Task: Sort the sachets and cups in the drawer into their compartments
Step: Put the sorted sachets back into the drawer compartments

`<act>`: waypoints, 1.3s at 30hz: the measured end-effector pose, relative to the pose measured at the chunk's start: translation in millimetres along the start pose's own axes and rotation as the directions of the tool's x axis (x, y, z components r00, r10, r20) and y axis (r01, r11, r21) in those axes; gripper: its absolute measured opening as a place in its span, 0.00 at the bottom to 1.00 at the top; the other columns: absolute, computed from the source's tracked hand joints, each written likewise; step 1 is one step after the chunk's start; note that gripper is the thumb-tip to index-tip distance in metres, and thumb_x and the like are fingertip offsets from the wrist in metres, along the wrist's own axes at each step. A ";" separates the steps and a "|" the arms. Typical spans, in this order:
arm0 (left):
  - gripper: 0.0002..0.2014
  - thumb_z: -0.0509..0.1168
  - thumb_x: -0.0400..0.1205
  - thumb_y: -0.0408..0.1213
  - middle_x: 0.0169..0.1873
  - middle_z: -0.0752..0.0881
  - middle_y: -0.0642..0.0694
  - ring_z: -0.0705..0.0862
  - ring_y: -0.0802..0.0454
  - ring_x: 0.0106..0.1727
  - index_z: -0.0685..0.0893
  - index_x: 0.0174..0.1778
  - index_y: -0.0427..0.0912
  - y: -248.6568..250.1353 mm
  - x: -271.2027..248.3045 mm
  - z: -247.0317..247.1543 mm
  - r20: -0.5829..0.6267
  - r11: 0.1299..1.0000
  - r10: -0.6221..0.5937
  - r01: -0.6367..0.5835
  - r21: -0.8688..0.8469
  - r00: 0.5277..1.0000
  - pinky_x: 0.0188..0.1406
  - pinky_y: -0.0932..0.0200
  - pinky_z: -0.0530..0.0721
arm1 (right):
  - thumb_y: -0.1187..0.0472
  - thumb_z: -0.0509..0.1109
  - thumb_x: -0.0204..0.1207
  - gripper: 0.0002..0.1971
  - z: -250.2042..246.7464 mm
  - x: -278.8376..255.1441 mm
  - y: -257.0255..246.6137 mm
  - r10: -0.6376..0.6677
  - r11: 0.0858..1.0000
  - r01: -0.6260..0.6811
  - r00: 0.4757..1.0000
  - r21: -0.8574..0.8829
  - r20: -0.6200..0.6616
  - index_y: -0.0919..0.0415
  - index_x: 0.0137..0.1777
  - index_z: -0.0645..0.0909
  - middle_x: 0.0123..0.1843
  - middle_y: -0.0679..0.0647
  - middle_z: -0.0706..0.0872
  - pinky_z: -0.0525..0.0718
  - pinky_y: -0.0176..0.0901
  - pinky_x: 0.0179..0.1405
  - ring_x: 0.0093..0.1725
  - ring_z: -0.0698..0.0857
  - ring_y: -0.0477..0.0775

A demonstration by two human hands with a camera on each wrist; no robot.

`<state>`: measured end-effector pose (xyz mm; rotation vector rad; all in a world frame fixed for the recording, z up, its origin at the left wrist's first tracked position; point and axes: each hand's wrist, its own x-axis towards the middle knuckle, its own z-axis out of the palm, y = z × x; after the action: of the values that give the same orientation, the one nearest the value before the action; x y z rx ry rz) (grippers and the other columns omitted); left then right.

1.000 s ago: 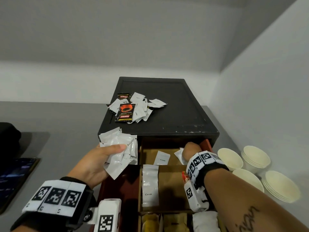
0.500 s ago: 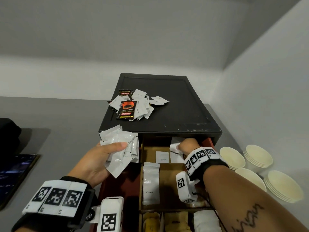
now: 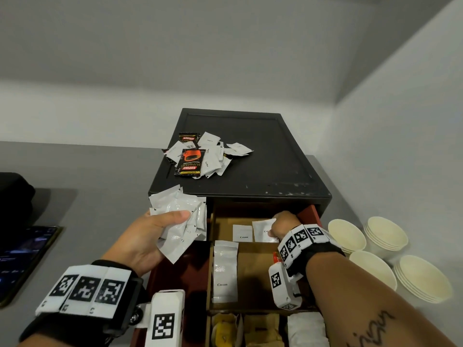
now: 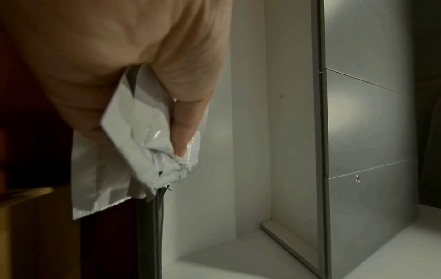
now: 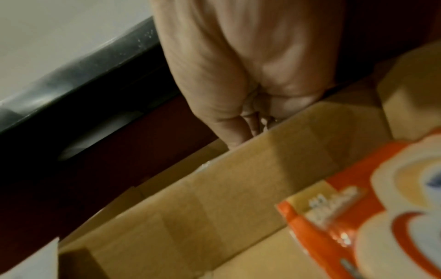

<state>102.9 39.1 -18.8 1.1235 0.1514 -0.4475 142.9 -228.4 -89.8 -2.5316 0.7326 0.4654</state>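
Right hand's fingertips (image 3: pixel 276 217) behind cream sachet (image 3: pixel 264 230)

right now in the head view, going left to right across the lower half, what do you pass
dark tablet → left hand gripping a bunch of white sachets → long Cream sachet in the drawer → right hand → stacks of paper cups

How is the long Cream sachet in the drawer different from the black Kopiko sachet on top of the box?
The long Cream sachet is white and lies alone in a drawer compartment. The black Kopiko sachet carries an orange cup picture and rests on a heap of white sachets atop the box. Both lie flat, untouched.
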 end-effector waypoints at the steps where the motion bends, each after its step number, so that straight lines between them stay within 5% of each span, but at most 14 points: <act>1: 0.09 0.63 0.77 0.23 0.37 0.91 0.37 0.90 0.45 0.31 0.85 0.50 0.34 0.1 -0.2 -0.4 -0.002 1.000 -0.002 0.002 -0.001 1.000 0.24 0.55 0.87 | 0.66 0.68 0.78 0.16 -0.6 2.3 -0.6 -0.011 1.000 0.011 1.000 0.006 -0.005 0.67 0.65 0.79 0.62 0.62 0.84 0.81 0.46 0.61 0.62 0.82 0.61; 4: 0.10 0.64 0.77 0.23 0.38 0.91 0.37 0.90 0.45 0.32 0.85 0.51 0.33 0.2 0.4 -0.4 -0.004 1.000 -0.002 0.002 0.000 1.000 0.24 0.55 0.87 | 0.65 0.60 0.83 0.13 -8.1 0.4 -7.0 -0.062 0.998 0.060 0.995 -0.030 -0.074 0.70 0.62 0.79 0.62 0.64 0.83 0.78 0.45 0.56 0.62 0.81 0.62; 8: 0.09 0.63 0.78 0.22 0.36 0.91 0.39 0.90 0.46 0.30 0.85 0.49 0.35 -0.5 1.1 0.3 -0.010 1.000 0.004 -0.004 -0.002 1.000 0.23 0.56 0.87 | 0.62 0.54 0.86 0.16 -16.0 -1.7 -14.5 -0.130 0.991 0.125 0.986 -0.054 -0.104 0.69 0.64 0.78 0.66 0.63 0.80 0.75 0.45 0.63 0.66 0.79 0.61; 13: 0.11 0.63 0.76 0.22 0.38 0.91 0.39 0.90 0.47 0.33 0.86 0.50 0.37 -1.6 1.9 -1.9 0.008 1.000 0.018 -0.018 -0.006 1.000 0.27 0.56 0.88 | 0.66 0.63 0.79 0.15 -4.1 9.5 -8.2 -0.169 0.981 0.167 0.986 0.093 0.010 0.59 0.62 0.85 0.65 0.58 0.84 0.77 0.43 0.65 0.66 0.80 0.59; 18: 0.10 0.61 0.78 0.21 0.34 0.91 0.40 0.90 0.47 0.30 0.86 0.46 0.37 -1.2 1.5 -0.3 0.010 1.000 0.020 -0.020 -0.013 1.000 0.25 0.55 0.88 | 0.63 0.68 0.78 0.19 -9.9 9.6 -12.7 0.014 0.999 -0.021 0.985 0.041 0.170 0.65 0.69 0.79 0.74 0.59 0.75 0.75 0.48 0.71 0.71 0.76 0.61; 24: 0.10 0.62 0.78 0.21 0.35 0.91 0.40 0.90 0.47 0.30 0.85 0.47 0.37 -0.9 0.4 -0.8 0.006 1.000 0.015 -0.015 -0.005 1.000 0.25 0.55 0.88 | 0.65 0.56 0.84 0.16 -8.7 9.6 -9.3 -0.087 0.982 0.085 0.996 -0.171 -0.007 0.66 0.68 0.76 0.68 0.62 0.79 0.75 0.46 0.63 0.69 0.77 0.62; 27: 0.10 0.62 0.78 0.21 0.35 0.91 0.40 0.90 0.46 0.31 0.85 0.47 0.37 -0.9 0.1 -0.3 0.007 1.000 0.012 -0.012 -0.011 1.000 0.25 0.55 0.88 | 0.64 0.60 0.82 0.10 -3.1 11.4 -9.3 -0.082 0.968 0.082 0.997 -0.236 0.012 0.67 0.55 0.81 0.51 0.59 0.83 0.78 0.44 0.53 0.64 0.81 0.61; 31: 0.11 0.61 0.78 0.21 0.36 0.91 0.39 0.90 0.46 0.31 0.84 0.50 0.37 -0.3 -0.6 0.8 0.016 1.000 0.010 -0.010 -0.009 1.000 0.24 0.55 0.87 | 0.66 0.69 0.77 0.20 6.7 9.2 -8.1 -0.125 0.964 0.122 0.992 -0.237 0.001 0.61 0.69 0.76 0.64 0.59 0.82 0.81 0.44 0.58 0.63 0.82 0.59; 39: 0.10 0.61 0.79 0.21 0.34 0.91 0.39 0.90 0.46 0.30 0.84 0.49 0.36 0.4 -0.6 1.8 0.005 1.000 0.003 -0.002 -0.003 1.000 0.23 0.55 0.87 | 0.61 0.70 0.77 0.13 -6.0 -6.3 -16.9 -0.140 0.947 0.139 0.990 -0.290 0.017 0.63 0.59 0.81 0.50 0.57 0.82 0.79 0.43 0.55 0.59 0.83 0.57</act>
<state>102.4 37.8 -17.5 1.1192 0.1460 -0.4478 148.6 -216.1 -76.3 -2.8347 0.5115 0.5544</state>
